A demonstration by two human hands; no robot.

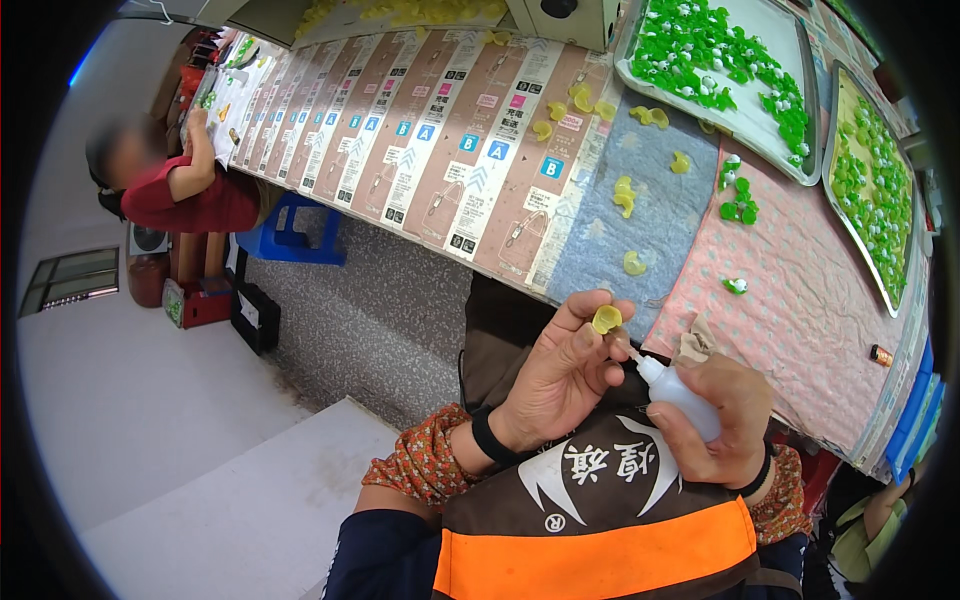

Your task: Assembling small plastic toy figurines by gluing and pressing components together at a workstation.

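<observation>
Between left hand (560, 375) fingers: small yellow piece (606, 319), pinched at top. Right hand (715, 420) clamped on white squeeze bottle (678, 392), nozzle slanting up-left, tip just beside piece. Beyond fingers: surface (800, 300) with loose yellow pieces (625, 196), green-piece trays (745, 120).

Yellow piece (606, 319), white squeeze bottle (680, 394), green pieces (712, 52) on grey trays (800, 170), pink cloth (800, 300).

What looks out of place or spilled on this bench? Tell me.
Nothing looks spilled or damaged. The left hand pinches a yellow piece while the right hand aims a small squeeze bottle at it. Other yellow pieces lie scattered on the blue cloth; green pieces fill the trays.
</observation>
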